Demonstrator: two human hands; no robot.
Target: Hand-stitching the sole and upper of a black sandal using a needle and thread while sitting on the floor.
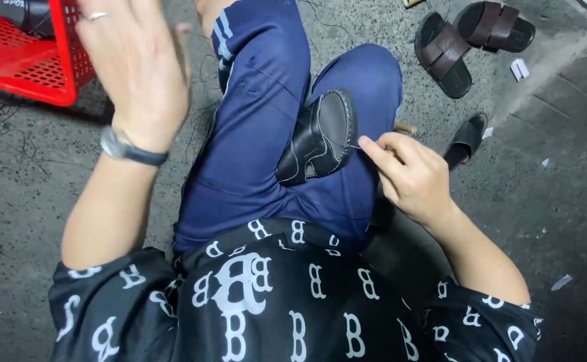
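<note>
The fingers [374,149] of the right hand [411,175] are pinched narrow at the right edge of a small black shoe [320,137]; what they pinch is too fine to tell, though a thin thread seems to run from the shoe's edge to the fingertips. The shoe lies tilted on the person's lap, wedged between the thighs of blue trousers [253,134], its pale stitching showing along the rim. The left hand [136,67] is raised to the left of the lap, blurred, its fingers spread wide and holding nothing; a ring sits on one finger and a wristwatch [129,149] on the wrist. Far left, a red plastic basket [25,67] stands on the concrete floor [548,201]. Far right, a pair of brown sandals [471,40] lies on the floor, and a black sandal [468,137] lies just beyond the right hand.
</note>
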